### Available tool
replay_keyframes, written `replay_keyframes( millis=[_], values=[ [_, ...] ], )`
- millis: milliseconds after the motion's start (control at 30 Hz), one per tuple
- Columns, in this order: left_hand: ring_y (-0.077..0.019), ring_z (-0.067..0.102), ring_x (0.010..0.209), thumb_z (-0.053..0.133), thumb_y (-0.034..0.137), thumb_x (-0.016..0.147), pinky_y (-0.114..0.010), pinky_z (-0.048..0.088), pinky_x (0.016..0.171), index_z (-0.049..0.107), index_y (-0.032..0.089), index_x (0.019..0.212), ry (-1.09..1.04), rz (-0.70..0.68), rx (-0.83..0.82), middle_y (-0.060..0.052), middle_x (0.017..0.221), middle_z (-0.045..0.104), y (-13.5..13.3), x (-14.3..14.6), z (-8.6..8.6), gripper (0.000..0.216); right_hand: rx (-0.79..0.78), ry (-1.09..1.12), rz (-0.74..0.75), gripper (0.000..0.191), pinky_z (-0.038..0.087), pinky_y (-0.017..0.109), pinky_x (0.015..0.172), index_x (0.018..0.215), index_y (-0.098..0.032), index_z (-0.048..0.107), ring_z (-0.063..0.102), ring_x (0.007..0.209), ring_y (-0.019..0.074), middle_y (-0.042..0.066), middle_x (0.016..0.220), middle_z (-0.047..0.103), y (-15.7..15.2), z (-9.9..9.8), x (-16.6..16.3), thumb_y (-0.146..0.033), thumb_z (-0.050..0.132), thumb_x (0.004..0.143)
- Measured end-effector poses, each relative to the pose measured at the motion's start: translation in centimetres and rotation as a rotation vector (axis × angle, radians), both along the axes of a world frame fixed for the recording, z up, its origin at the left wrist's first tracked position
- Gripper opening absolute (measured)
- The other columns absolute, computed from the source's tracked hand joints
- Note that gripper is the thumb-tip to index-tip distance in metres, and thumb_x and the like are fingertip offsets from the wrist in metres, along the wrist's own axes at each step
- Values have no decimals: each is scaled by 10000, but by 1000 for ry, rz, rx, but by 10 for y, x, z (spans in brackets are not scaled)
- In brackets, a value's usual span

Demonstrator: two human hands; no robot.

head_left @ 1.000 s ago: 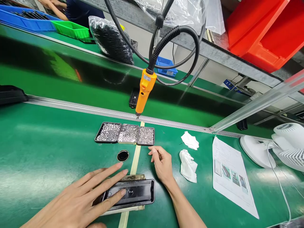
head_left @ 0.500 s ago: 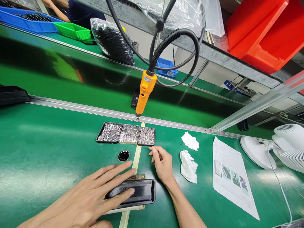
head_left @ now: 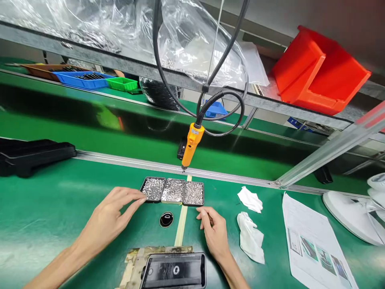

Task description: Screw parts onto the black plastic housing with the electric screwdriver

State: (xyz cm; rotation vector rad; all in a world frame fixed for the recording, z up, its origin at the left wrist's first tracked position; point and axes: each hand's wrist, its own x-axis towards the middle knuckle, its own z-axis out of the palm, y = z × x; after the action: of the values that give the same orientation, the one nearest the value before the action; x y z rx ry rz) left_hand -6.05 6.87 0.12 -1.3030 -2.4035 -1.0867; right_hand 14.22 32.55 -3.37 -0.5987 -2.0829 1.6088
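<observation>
Lifted off the glossy black rectangular plastic housing (head_left: 175,271), the left hand (head_left: 110,218) now reaches, fingers loosely spread, into the leftmost small black tray of silvery screws (head_left: 152,189) (tiny, slippery; pinch singly). Right hand (head_left: 214,230) rests half-curled, empty.

Three small black trays (head_left: 173,191) brimming with silvery screws sit side by side, touching, flat on the green bench at frame centre. A black rectangular part (head_left: 175,275) lies flat at bottom centre.
</observation>
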Motion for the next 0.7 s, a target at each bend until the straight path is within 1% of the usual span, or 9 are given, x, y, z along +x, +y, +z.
replay_keyframes(
  millis=[67,167,300,400,500,567,667,700],
  values=[
    [-263,552,1072,560,450,1065,-420,436,964,754,221,1049,21,44,-98,-34,1099,713,8,-25,-3,301,-2,-7,3,470,401,227,613,1110,-188,773,577,654,108,33,867,698,0,-1,0,-588,536,1045],
    [-273,528,998,576,366,1042,-429,425,908,776,207,1030,27,26,-253,-49,1042,713,28,-46,-7,255,-1,-22,4,493,404,234,619,1131,-187,768,578,660,117,38,872,696,0,-3,0,-609,528,1042],
    [-254,525,962,657,267,1006,-408,421,899,761,190,976,17,11,-430,-47,957,677,53,-51,-12,133,1,-30,2,498,410,234,627,1097,-193,763,579,662,118,37,882,691,0,-4,0,-619,512,1042],
    [-245,533,957,627,237,1022,-393,419,881,720,162,915,17,41,-516,-48,920,648,61,-52,-16,160,-1,-27,5,503,407,240,624,1102,-190,763,576,659,122,38,880,689,0,-4,0,-620,510,1041],
    [-244,529,952,569,203,1039,-397,415,887,690,152,898,34,48,-561,-47,893,623,63,-53,-18,192,-3,-25,13,507,405,242,630,1124,-188,765,577,666,125,41,882,693,0,-4,-1,-621,515,1039],
    [-248,526,958,544,212,1052,-411,411,905,680,152,889,42,30,-566,-47,888,613,63,-54,-18,221,-8,-23,11,509,404,241,629,1128,-189,766,576,664,124,41,880,694,0,-5,-2,-622,514,1040],
    [-247,540,1005,501,270,1087,-414,414,929,673,157,908,26,0,-512,-50,932,624,62,-54,-16,272,-10,-17,2,511,407,235,628,1129,-195,767,578,659,122,40,877,692,-1,-7,-3,-628,510,1042],
    [-244,549,1018,476,289,1100,-408,422,930,673,159,934,10,9,-481,-53,955,629,61,-54,-15,289,-8,-14,0,512,409,233,627,1122,-198,768,579,658,122,41,876,692,-1,-8,-3,-633,511,1041]
  ],
)
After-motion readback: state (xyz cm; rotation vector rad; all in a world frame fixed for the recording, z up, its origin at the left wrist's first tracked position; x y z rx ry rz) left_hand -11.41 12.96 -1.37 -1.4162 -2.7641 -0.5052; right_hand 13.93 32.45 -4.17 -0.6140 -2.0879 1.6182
